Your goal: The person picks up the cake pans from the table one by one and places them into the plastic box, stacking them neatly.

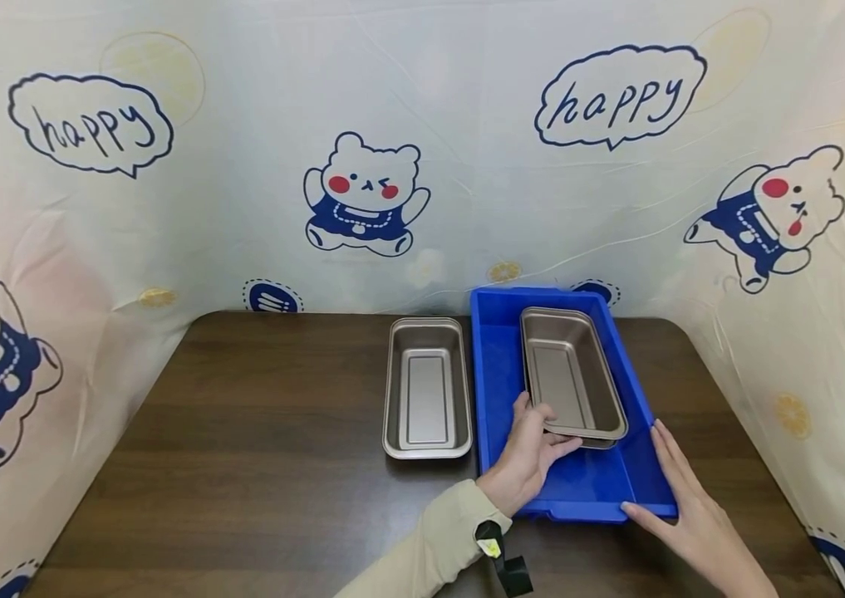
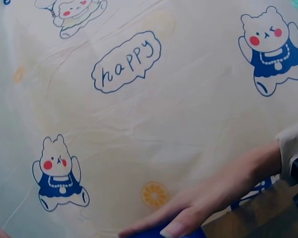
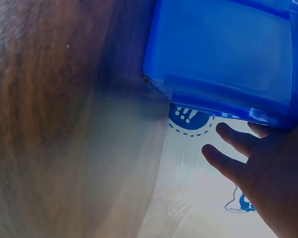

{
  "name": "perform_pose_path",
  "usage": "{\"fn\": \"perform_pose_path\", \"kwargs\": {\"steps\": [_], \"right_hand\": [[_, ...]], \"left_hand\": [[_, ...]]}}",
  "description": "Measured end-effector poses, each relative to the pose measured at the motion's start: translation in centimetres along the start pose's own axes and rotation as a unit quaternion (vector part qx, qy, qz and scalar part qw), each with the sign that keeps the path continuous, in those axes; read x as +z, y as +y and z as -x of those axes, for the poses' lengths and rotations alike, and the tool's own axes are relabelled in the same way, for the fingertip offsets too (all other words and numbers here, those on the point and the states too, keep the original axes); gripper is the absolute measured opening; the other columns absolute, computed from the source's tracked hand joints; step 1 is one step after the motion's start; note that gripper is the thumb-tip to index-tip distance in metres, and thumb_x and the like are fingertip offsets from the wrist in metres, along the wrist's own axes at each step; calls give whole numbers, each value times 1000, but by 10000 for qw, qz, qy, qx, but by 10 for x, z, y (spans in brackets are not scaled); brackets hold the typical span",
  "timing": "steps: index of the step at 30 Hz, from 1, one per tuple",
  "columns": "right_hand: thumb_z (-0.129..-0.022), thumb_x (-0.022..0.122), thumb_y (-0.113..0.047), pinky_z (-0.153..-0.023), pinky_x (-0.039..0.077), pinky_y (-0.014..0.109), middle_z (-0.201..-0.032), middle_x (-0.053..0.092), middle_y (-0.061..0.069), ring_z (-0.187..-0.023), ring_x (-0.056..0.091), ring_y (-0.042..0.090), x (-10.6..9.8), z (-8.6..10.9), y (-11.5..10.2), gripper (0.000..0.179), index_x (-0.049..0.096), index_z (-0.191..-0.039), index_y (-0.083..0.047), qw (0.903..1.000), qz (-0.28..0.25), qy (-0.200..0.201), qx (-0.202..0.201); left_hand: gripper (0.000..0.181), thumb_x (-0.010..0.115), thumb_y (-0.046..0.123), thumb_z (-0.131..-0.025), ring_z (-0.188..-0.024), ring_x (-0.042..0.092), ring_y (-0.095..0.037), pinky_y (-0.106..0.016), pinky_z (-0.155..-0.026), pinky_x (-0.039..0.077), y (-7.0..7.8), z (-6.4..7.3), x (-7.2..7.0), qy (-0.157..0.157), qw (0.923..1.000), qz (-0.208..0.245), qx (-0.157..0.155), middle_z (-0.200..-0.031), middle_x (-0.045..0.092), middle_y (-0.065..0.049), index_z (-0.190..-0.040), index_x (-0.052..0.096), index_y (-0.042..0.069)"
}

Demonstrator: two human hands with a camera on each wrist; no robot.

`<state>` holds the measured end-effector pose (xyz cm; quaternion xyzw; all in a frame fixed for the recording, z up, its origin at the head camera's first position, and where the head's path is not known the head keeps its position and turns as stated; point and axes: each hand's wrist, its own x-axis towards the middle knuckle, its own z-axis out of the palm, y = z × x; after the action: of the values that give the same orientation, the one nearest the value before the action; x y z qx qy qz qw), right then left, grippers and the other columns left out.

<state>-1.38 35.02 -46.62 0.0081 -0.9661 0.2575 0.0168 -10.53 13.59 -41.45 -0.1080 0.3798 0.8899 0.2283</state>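
Note:
A metal loaf pan [image 1: 566, 370] lies tilted in the blue plastic tray [image 1: 497, 365], with another pan's edge showing just beneath its near rim. My left hand [image 1: 530, 455] pinches that near end, thumb over the rim and fingers below. My right hand [image 1: 699, 515] spans the tray's near right corner. Its thumb rests on the front rim and its straight fingers lie along the outer right side. In the right wrist view, spread fingers [image 3: 223, 161] show next to the tray wall. A second loaf pan [image 1: 428, 390] stands on the table, left of the tray.
The dark wooden table [image 1: 257, 448] extends to the left of the tray. A printed cloth [image 1: 467, 208] with bears hangs close behind the table and along both sides. The tray's far end comes near this cloth. A black strap [image 1: 500, 556] circles the left wrist.

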Motion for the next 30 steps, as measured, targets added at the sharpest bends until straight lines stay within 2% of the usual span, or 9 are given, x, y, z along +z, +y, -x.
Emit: {"fn": "perform_pose_path", "kwargs": {"steps": [5, 14, 23, 30], "right_hand": [[-83, 72, -43, -74, 37, 77, -160, -8, -4, -126, 33, 56, 0, 0, -1, 104, -2, -155, -28, 10000, -18, 22, -16], [-84, 72, -41, -74, 37, 77, -161, -7, -3, -125, 34, 57, 0, 0, 0, 103, -2, -155, -27, 10000, -63, 47, -43], [-86, 69, -43, -74, 35, 79, -160, -10, -1, -124, 32, 60, -1, -1, -2, 102, -5, -154, -28, 9999, -9, -127, 84], [-86, 69, -42, -75, 34, 79, -160, -10, -1, -127, 30, 58, 0, -1, -4, 102, -5, -155, -27, 9999, -24, -93, 31]], "left_hand": [[82, 38, -1, -80, -130, 24, -57, -59, -99, 39, 2, 9, 4, 112, 9999, 101, 70, -151, 3, -33, -152, -1, 4], [81, 40, 1, -80, -133, 12, -59, -62, -101, 34, 3, 20, 7, 63, 9999, 116, 14, -148, 3, -37, -151, 1, 5], [80, 42, 2, -79, -134, 10, -58, -64, -98, 36, 7, 27, 5, 148, 9998, 150, -57, -150, 2, -34, -152, 7, 8], [80, 42, 3, -78, -135, 6, -58, -68, -98, 32, 10, 29, 4, 94, 9996, 239, -122, -149, 1, -34, -150, 7, 6]]}}
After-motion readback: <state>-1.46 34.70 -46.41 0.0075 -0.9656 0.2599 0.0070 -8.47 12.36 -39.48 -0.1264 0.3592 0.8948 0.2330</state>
